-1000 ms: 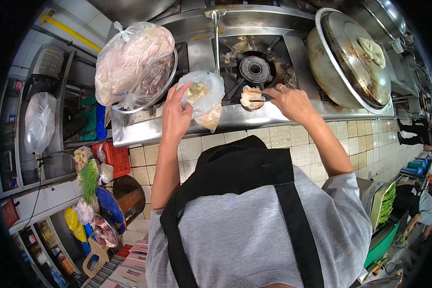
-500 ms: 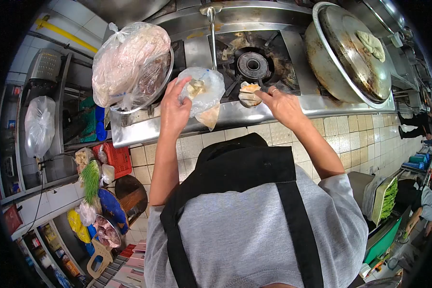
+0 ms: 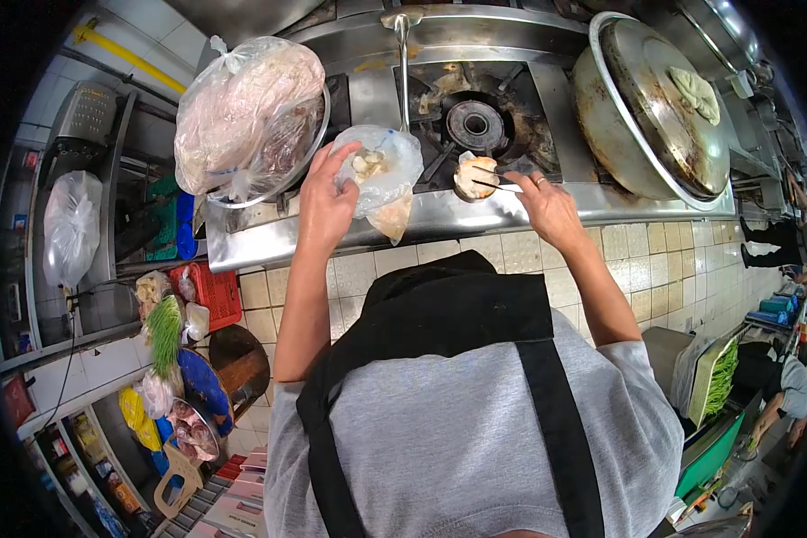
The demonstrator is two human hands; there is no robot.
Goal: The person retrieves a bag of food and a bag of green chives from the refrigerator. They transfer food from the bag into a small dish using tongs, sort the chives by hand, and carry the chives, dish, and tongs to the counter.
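Note:
My left hand (image 3: 329, 193) grips the near-left edge of an open clear plastic bag (image 3: 393, 175) with pale chunks (image 3: 368, 164) inside. The bag rests at the stove's front edge. In my right hand (image 3: 540, 202) is a pair of thin tongs or chopsticks (image 3: 497, 179); which of the two I cannot tell. Their tips touch a pale, browned piece of food (image 3: 477, 177) in a small round container on the stove's front ledge. Behind it lies a bare gas burner (image 3: 475, 126).
A big lidded pot (image 3: 628, 117) stands at the right. Bagged meat (image 3: 247, 117) fills a bowl at the left. A faucet (image 3: 403, 72) rises behind the bag. Low at the left are a red crate (image 3: 215, 291) and green stalks (image 3: 164, 332). A co-worker (image 3: 793, 390) bends at the far right.
My right hand has drawn back slightly to the right, and the tool's tips show again over the food. My left hand stays on the bag.

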